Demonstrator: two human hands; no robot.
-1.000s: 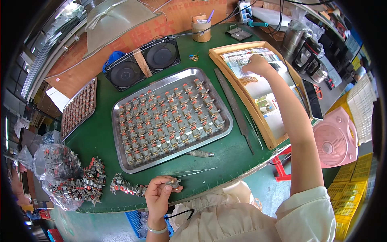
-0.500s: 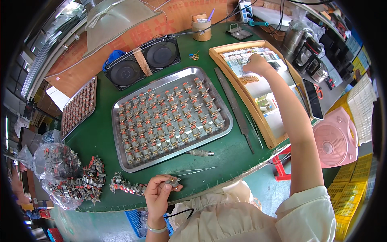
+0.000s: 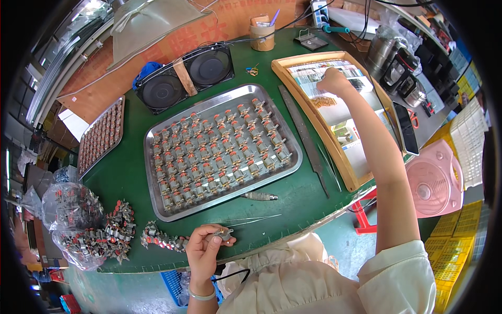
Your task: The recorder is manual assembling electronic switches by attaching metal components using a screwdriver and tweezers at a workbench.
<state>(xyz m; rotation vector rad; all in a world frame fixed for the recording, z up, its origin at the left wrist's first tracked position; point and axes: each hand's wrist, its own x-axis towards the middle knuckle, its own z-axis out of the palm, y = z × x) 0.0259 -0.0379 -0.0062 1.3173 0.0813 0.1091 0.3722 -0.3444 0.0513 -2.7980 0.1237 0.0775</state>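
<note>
My left hand (image 3: 205, 250), close to the table's front edge, pinches a small silver metal component (image 3: 224, 235) between thumb and fingers. Beside it lies a row of similar loose components (image 3: 159, 239) with red parts. My right arm reaches far across to a shallow wooden frame tray (image 3: 309, 116) lined with printed sheets. There my right hand (image 3: 334, 82) is closed with its fingertips pointing down, above a small heap of tiny brass-coloured pieces (image 3: 324, 101); whatever it pinches is hidden. Between the hands stands a metal tray (image 3: 157, 201) filled with rows of such components.
A second filled tray (image 3: 103, 137) sits at the left, near bagged components (image 3: 73, 209). Two black round speakers (image 3: 183, 78) stand behind. A long flat metal bar (image 3: 303, 136), thin tweezers (image 3: 253, 217) and a knurled tool (image 3: 260, 196) lie on the green tabletop.
My right hand has shifted very slightly within the wooden tray. My left hand keeps its hold on the component, almost still.
</note>
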